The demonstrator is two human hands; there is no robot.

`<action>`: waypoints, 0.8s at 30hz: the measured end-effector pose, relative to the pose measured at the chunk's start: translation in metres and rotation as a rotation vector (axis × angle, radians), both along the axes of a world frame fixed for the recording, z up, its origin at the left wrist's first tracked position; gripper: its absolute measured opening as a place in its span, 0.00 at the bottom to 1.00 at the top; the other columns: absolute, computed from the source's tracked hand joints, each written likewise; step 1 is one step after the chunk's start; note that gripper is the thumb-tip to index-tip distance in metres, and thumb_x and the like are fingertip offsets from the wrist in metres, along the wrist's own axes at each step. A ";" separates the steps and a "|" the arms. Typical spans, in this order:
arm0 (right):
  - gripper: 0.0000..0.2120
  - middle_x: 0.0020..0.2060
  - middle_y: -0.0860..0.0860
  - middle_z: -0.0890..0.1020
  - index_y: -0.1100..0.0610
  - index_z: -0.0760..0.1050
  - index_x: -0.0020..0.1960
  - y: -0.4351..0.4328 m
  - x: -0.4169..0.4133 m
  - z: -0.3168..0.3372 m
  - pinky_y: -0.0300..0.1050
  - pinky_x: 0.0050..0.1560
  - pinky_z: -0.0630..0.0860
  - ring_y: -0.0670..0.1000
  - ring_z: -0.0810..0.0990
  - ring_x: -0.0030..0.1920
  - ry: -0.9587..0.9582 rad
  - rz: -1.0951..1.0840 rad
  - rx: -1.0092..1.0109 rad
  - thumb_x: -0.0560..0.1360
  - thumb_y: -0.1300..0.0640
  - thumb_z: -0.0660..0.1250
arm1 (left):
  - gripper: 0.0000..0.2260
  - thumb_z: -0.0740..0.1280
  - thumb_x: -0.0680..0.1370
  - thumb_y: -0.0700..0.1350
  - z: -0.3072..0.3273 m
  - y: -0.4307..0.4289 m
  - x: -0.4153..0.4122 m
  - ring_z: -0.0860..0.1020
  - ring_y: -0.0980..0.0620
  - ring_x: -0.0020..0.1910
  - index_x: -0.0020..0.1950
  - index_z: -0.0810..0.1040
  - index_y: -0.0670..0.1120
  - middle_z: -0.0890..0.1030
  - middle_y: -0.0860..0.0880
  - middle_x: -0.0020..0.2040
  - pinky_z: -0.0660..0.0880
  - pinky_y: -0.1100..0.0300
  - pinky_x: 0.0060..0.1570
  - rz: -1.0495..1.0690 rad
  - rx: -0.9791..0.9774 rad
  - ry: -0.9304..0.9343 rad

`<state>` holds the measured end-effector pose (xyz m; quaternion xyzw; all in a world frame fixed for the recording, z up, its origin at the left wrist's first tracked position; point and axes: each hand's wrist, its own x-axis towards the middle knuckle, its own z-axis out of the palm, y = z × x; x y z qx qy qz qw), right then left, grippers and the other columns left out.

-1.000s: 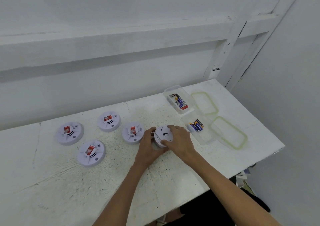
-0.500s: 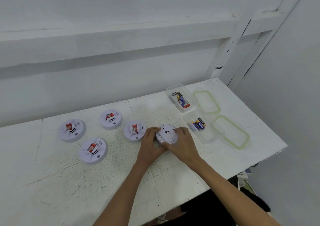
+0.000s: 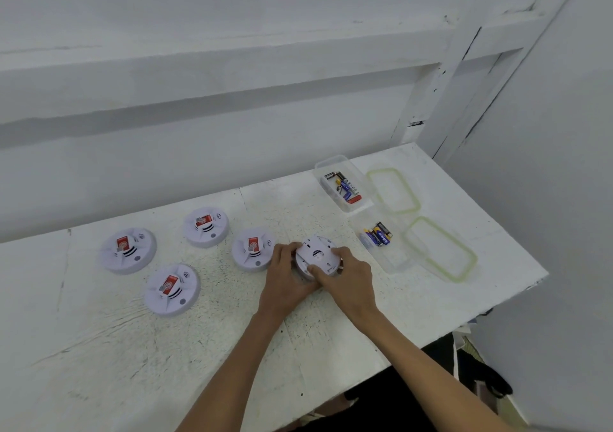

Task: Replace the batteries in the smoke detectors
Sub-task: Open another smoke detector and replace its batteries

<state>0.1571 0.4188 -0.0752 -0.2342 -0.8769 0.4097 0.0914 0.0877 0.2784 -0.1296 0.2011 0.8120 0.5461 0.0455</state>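
Speckled white table [image 3: 199,365], far green-rimmed lid [image 3: 393,190], near green-rimmed lid [image 3: 441,249]

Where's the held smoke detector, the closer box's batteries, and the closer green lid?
White round smoke detector [image 3: 316,255]: head view, centre of its upward face.
Blue-black batteries [image 3: 378,236]: head view, middle battery.
Clear green-rimmed lid [image 3: 439,249]: head view, clear centre.

Five smoke detectors [image 3: 127,251] [image 3: 205,227] [image 3: 171,289] [image 3: 252,249] [image 3: 318,255], two clear battery containers [image 3: 335,164] [image 3: 394,260], two green-rimmed lids [image 3: 393,190] [image 3: 439,249] and two hands [image 3: 285,279] [image 3: 348,279] are counted.

White detector [image 3: 317,255] — underside up, batteries [image 3: 378,234] boxed
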 end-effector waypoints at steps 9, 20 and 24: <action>0.31 0.63 0.51 0.80 0.56 0.77 0.65 0.021 -0.007 0.000 0.46 0.57 0.80 0.52 0.79 0.62 0.000 0.146 0.019 0.67 0.42 0.78 | 0.40 0.85 0.62 0.56 -0.001 -0.001 -0.007 0.76 0.56 0.60 0.67 0.71 0.46 0.75 0.53 0.63 0.77 0.63 0.58 -0.014 -0.035 -0.009; 0.32 0.52 0.49 0.76 0.52 0.80 0.61 0.007 -0.021 0.002 0.47 0.47 0.76 0.51 0.69 0.55 -0.034 0.099 0.361 0.66 0.32 0.73 | 0.38 0.80 0.59 0.65 0.003 0.002 0.000 0.78 0.56 0.56 0.65 0.73 0.54 0.79 0.58 0.57 0.79 0.53 0.56 0.039 -0.057 -0.074; 0.32 0.48 0.47 0.73 0.51 0.81 0.57 0.006 -0.025 0.007 0.46 0.42 0.76 0.50 0.70 0.52 -0.063 0.040 0.318 0.62 0.31 0.74 | 0.41 0.81 0.58 0.65 0.003 0.002 0.000 0.79 0.55 0.57 0.66 0.74 0.51 0.80 0.56 0.58 0.80 0.54 0.55 0.055 -0.056 -0.091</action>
